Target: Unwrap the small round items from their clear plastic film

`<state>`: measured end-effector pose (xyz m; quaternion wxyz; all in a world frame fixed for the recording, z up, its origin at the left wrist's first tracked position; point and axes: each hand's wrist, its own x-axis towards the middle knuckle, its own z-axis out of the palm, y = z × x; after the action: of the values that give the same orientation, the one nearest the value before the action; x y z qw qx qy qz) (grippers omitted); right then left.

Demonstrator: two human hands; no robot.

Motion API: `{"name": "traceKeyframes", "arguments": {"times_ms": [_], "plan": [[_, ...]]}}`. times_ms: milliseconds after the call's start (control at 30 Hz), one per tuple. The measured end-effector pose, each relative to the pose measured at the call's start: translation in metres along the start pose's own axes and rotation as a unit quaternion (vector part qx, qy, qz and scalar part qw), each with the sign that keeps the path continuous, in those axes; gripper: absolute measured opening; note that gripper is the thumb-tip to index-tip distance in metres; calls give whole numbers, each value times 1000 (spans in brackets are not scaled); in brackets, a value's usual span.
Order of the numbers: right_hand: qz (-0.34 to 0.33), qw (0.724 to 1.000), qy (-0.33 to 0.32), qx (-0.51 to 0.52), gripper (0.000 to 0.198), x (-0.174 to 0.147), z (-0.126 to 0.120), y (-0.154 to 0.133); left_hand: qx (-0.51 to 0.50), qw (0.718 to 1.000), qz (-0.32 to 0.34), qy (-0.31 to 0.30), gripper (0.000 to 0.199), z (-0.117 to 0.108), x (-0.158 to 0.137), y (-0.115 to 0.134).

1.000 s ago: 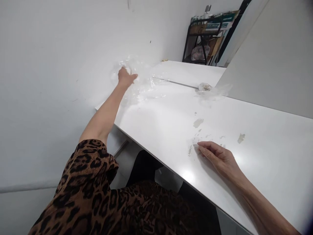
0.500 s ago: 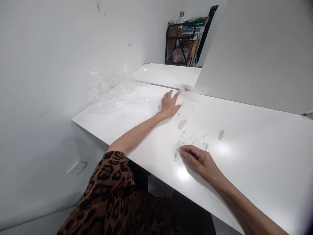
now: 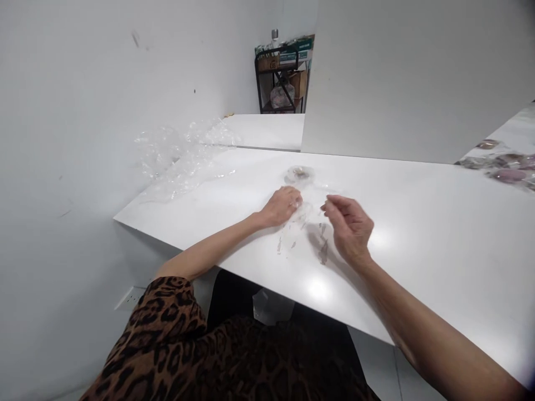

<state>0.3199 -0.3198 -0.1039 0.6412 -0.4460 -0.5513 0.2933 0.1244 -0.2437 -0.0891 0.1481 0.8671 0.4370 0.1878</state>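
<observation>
On the white table, a small clear plastic bag lies with something small and brownish inside, too unclear to name. My left hand is closed, its fingers curled on the near end of this bag and its wrist low over the tabletop. To the right, my right hand is raised slightly above the surface with thumb and fingertips pinched together. Whatever it may hold is too small to make out. Brownish-grey smudges or worn marks show on the tabletop below and between my hands.
Crumpled clear plastic wrap lies at the table's left, by the wall. A tall pale panel stands along the far edge. Bagged pinkish and brown items lie beyond it at right. A black shelf rack stands behind.
My left hand has gone from spread fingers to closing on the small bag, which has come nearer. My right hand has lifted and moved away from me. The view has turned right.
</observation>
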Motion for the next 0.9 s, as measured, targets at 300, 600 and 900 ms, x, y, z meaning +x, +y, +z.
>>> {"name": "traceKeyframes", "arguments": {"times_ms": [300,600,900], "plan": [[7,971,-56,-233,58,20,-9,28,-229,970,-71,-33,52,-59,-76,38],[-28,973,-20,-230,28,36,-19,45,-180,970,-154,59,25,-16,6,9],[-69,975,13,-212,37,41,-25,24,-411,870,-212,172,31,-6,0,19]]}}
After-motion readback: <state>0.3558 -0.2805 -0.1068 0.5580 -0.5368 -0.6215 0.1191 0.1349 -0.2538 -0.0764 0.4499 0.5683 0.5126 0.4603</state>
